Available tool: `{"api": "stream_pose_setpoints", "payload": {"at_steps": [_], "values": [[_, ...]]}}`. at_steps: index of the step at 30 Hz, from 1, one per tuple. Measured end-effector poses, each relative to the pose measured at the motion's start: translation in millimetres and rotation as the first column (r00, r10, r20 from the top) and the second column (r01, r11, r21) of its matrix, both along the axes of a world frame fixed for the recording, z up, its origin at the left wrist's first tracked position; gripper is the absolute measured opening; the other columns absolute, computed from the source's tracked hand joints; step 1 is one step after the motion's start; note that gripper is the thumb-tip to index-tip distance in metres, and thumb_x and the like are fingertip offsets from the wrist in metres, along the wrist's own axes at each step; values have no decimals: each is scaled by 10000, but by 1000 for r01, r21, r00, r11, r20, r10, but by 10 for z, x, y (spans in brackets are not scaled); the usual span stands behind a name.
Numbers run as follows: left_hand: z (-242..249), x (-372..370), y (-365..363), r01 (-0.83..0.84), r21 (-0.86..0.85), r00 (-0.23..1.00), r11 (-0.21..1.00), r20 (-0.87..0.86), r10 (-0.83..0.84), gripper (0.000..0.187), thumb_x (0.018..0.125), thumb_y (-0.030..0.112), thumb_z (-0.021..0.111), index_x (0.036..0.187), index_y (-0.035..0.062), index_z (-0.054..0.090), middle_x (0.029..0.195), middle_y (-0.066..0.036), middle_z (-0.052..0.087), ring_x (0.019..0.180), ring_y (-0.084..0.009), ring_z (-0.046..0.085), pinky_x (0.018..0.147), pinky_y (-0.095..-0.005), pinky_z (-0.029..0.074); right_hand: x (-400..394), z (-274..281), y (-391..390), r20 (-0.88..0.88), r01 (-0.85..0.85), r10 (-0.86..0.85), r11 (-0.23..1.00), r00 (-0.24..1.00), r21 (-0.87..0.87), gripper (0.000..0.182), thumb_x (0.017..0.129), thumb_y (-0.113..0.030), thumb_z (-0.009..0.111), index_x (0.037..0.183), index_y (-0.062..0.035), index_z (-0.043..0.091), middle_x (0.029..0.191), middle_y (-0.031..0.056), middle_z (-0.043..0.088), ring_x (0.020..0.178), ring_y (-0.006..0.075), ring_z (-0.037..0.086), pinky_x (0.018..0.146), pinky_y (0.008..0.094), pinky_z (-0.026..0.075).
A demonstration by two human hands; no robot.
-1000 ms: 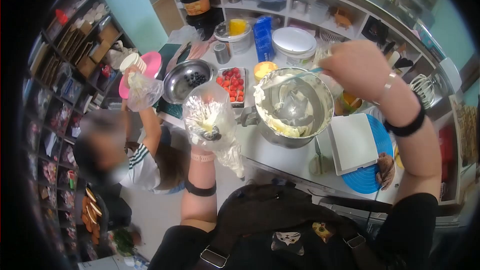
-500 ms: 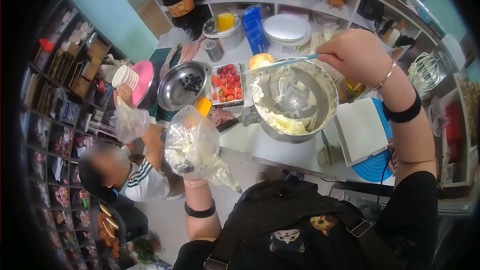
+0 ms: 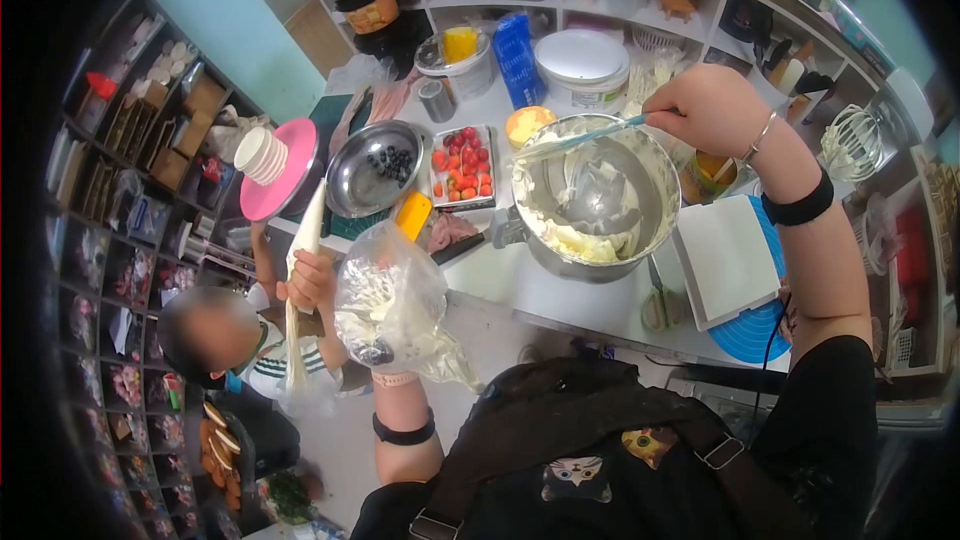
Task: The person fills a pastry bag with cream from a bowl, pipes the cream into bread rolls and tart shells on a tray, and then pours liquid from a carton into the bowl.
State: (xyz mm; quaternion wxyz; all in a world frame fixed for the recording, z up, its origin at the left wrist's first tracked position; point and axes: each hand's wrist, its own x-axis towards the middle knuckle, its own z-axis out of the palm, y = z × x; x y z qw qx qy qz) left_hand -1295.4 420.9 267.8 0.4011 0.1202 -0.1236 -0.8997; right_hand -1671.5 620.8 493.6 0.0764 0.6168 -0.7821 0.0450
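My right hand (image 3: 700, 105) grips the light blue handle of a spatula (image 3: 590, 135), whose blade lies across the rim of a steel mixing bowl (image 3: 655, 225). Pale cream (image 3: 600, 240) coats the bowl's inner wall and bottom. Low on the left, a clear plastic bag (image 3: 400, 285) with white cream inside hangs open over my left hand (image 3: 375, 352), its fingers mostly hidden by the plastic. A tray of strawberries and cherries (image 3: 463, 168) and a steel bowl of blueberries (image 3: 350, 185) stand left of the mixing bowl.
At the left, another person holds a filled piping bag (image 3: 308, 230) near a pink turntable (image 3: 265, 202) with stacked white cups. Scissors (image 3: 655, 305) and a white board (image 3: 725, 260) lie right of the mixing bowl. Tubs (image 3: 580, 60) stand behind.
The other person's piping bag has swung upright, tip up, held in both hands' area beside the turntable. My hands keep nearly the same pose; the whole view has shifted slightly.
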Motion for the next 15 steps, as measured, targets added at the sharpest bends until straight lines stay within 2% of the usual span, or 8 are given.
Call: {"api": "stream_pose_setpoints", "payload": {"at_steps": [4,7,10,13,15], "values": [[-6,83,46,-23,-48,999,999,-30,21,431,889,243,502,1257,39,407,1194,-109,465,1038,-228,514,872,-356,464,-15,4,7,25,-20,20,1000,999,23,172,774,-203,631,872,-81,703,740,133,639,672,302,602,623,368,477],[-4,171,99,-46,-99,998,994,-54,41,406,882,223,503,1235,42,415,1162,-98,463,1006,-213,511,843,-344,465,6,5,25,109,22,-31,996,994,87,170,776,-207,596,840,-95,706,783,114,656,733,281,623,665,370,500],[3,250,196,-73,-140,995,987,-74,63,382,875,203,504,1214,45,424,1131,-87,460,973,-198,509,814,-332,466,-64,-101,75,192,-34,23,998,981,56,177,781,-193,638,894,-68,692,732,142,632,661,302,592,610,360,467],[47,289,339,-95,-171,993,981,-88,81,359,868,183,505,1192,48,432,1099,-76,458,941,-183,506,785,-320,466,-5,-72,134,209,11,-46,986,977,167,186,777,-213,633,888,-85,709,777,126,656,687,275,621,640,355,491],[84,268,372,-128,-170,990,977,-85,115,344,863,170,505,1178,50,438,1078,-69,457,920,-174,505,766,-312,467,-7,-118,203,250,-31,-7,988,968,151,181,776,-209,641,890,-88,710,764,125,655,672,269,620,627,347,486]]}}
